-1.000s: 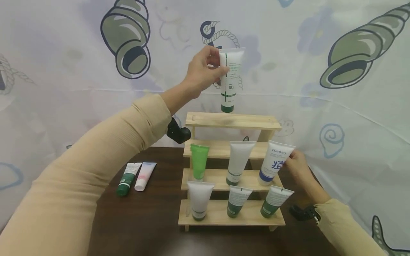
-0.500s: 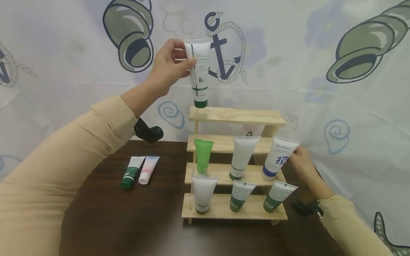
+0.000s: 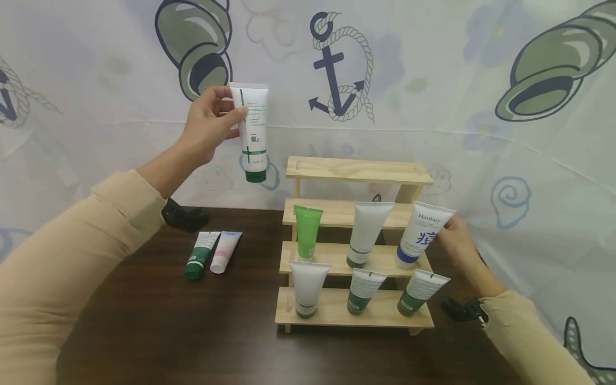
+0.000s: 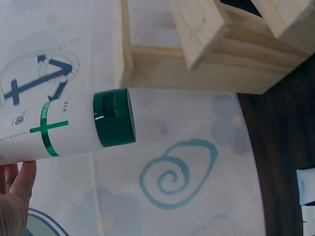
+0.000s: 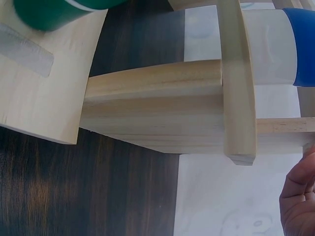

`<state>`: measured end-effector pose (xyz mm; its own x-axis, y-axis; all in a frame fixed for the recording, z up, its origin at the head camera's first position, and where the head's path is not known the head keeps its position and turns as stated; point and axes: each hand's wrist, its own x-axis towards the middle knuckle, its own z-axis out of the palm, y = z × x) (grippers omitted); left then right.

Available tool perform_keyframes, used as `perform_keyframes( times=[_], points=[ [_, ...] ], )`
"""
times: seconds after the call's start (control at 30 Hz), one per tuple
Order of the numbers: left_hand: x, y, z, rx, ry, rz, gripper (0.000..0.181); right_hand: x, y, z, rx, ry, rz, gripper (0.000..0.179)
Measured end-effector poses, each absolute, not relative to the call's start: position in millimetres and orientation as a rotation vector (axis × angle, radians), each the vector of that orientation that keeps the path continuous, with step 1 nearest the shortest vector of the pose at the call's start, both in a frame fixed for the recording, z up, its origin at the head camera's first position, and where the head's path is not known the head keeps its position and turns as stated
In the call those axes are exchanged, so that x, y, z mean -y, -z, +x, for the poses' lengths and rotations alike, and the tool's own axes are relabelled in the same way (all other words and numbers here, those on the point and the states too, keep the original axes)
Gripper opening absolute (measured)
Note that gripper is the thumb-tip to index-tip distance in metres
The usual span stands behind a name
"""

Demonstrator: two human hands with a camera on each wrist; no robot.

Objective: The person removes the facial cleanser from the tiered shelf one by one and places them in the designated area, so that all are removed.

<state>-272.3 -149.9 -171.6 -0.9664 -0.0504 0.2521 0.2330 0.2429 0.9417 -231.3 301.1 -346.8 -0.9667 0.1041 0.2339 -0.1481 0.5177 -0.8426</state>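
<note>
My left hand [image 3: 208,124] pinches a white squeeze tube [image 3: 256,125] near its crimped end, thumb across the front. The tube hangs cap down in the air, left of the stepped wooden display rack [image 3: 358,169]; its green cap [image 4: 114,118] fills the middle of the left wrist view. At the rack's right side, my right hand [image 3: 459,248] grips the side frame, fingertips partly hidden behind a white tube with a blue band [image 3: 423,232]. In the right wrist view, curled fingers [image 5: 300,184] show at the right edge, against the wood.
On the second step stand a bright green tube [image 3: 307,232] and a white tube [image 3: 368,232]. The bottom step bears a white tube [image 3: 308,286] and two green-and-white tubes. A green tube [image 3: 201,255] and a pink-white tube [image 3: 225,251] lie on the dark table [image 3: 192,331].
My left hand has carried the white tube leftward from above the top step, rising a little and then dropping lower. My right hand stays at the rack's side.
</note>
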Motion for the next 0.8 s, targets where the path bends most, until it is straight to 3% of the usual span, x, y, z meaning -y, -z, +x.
perform_keyframes(
  times=[0.8],
  points=[
    [279, 291, -262, 2.802, 1.482, 0.033, 0.064, -300, 345, -232, 2.532, -1.373, 0.013, 0.018]
  ],
)
